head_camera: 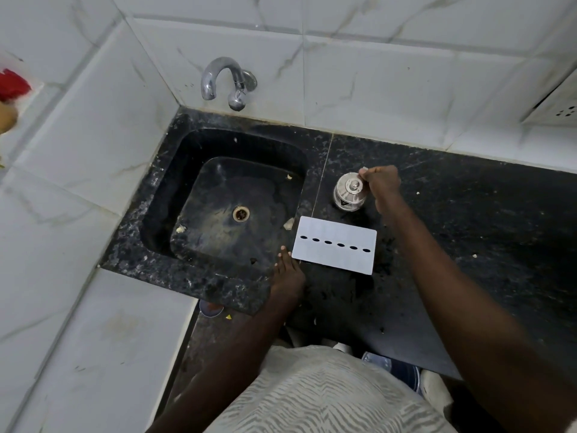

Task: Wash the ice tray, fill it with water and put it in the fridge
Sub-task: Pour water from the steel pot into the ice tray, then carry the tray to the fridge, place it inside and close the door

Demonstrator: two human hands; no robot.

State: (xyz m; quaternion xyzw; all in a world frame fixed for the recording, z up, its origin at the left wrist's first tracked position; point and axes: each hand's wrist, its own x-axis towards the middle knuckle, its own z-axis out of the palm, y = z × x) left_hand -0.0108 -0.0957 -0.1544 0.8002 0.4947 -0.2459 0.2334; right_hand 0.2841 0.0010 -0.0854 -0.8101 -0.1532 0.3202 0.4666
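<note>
View from above, looking down at a black speckled stone table (468, 232) fitted into a corner of white marble-patterned wall tiles (374, 73). A square black sink (156, 214) is sunk into the left part of the table. Its floor looks damp and grimy, with a round metal drain (240, 213) in the middle and a few pale food scraps (180, 228) around it. A curved chrome tap (218, 79) comes out of the back wall above the sink.

The white ice tray (335, 245) lies flat on the table just right of the sink's right rim. It is a plain rectangle with a row of six dark oval slots along its middle.

The left hand (287, 273) rests on the sink's near-right corner, fingers straight and together, the tips right beside the tray's near-left corner. Whether they touch the tray cannot be told.

Behind the tray stands a small shiny steel pot (349, 192) with a knobbed lid. The right hand (381, 182) reaches over the table to it, fingers curled around the pot's far right edge, gripping it.

Crumbs dot the table. A white switch plate (559, 107) sits on the wall at far right, and something red (12, 84) shows at the far left edge. A pale striped shirt (312, 395) fills the bottom.
</note>
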